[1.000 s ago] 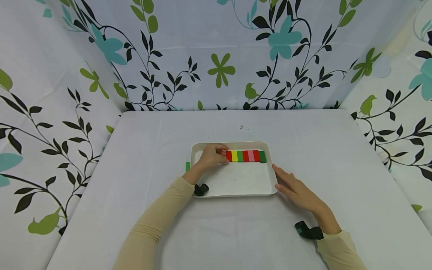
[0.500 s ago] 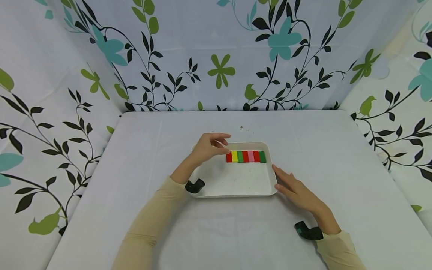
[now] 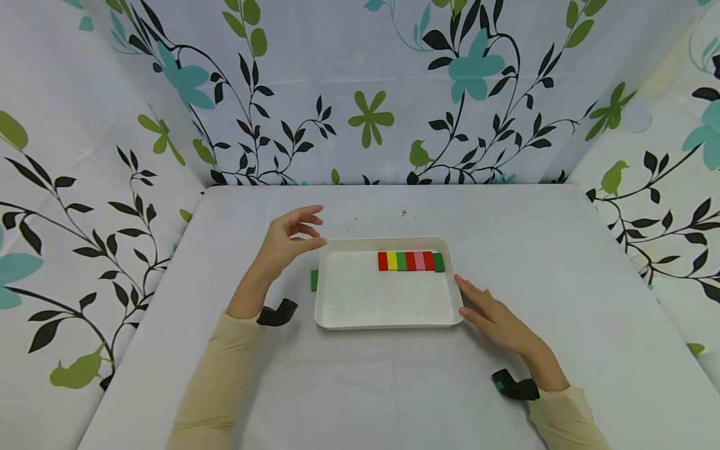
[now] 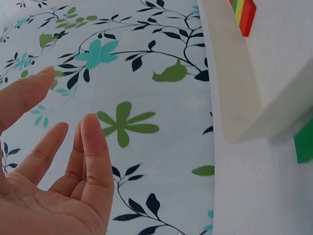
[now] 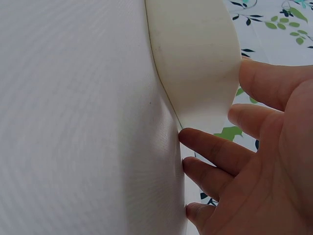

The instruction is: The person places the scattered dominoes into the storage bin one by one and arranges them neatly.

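Note:
A white tray (image 3: 388, 312) lies on the table with a row of flat coloured blocks (image 3: 410, 261) in its far right part: red, yellow, green and pink ones side by side. My left hand (image 3: 287, 240) is raised off the tray's far left corner, fingers parted and nothing between them. In the left wrist view that same hand (image 4: 63, 181) shows an empty palm. My right hand (image 3: 495, 315) rests against the tray's right side with extended fingers; in the right wrist view, fingertips (image 5: 234, 113) touch the tray's wall (image 5: 200, 58).
A green block (image 3: 314, 280) sits on the table just outside the tray's left wall. Small dark crumbs (image 3: 404, 214) are scattered behind the tray. Patterned cloth (image 3: 315, 94) surrounds the table at the back and sides.
My left hand has let go at the left end of the block row, lifted, and moved left out of the tray. The right hand and the tray have stayed put.

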Demonstrator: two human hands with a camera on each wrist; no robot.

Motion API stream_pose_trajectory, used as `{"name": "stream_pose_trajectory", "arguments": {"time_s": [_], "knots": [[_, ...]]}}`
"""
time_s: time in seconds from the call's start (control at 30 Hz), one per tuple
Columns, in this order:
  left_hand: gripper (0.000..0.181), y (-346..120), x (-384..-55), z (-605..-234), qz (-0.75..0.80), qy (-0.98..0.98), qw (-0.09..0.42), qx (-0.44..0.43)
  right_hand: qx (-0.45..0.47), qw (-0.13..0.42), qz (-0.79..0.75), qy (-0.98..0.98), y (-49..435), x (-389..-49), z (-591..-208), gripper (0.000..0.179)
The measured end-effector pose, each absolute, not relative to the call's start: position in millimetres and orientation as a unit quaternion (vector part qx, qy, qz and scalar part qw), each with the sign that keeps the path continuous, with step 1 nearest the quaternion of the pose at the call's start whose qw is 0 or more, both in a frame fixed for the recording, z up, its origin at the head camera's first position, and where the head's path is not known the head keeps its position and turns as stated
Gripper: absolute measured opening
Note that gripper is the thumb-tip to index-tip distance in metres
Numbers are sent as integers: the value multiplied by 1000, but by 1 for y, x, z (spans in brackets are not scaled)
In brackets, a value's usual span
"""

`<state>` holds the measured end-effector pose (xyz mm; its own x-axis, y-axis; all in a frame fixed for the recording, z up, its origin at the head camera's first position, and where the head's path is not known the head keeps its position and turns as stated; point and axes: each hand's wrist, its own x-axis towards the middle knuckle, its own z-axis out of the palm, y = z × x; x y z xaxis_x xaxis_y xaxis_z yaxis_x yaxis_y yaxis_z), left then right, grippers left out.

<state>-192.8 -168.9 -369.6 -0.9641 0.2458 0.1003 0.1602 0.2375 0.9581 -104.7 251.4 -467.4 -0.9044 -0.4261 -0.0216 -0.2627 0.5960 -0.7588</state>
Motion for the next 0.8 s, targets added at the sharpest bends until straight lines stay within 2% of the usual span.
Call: {"name": "stream_pose_trajectory", "arguments": {"time_s": [0.2,0.8], "knots": [[63,-196,-188,-391,592,799,34,97,-192,101,-405,888,252,-104,-468,66],[76,-220,-180,-455,577,806,111,69,-192,103,-401,890,252,-105,-467,67]]}}
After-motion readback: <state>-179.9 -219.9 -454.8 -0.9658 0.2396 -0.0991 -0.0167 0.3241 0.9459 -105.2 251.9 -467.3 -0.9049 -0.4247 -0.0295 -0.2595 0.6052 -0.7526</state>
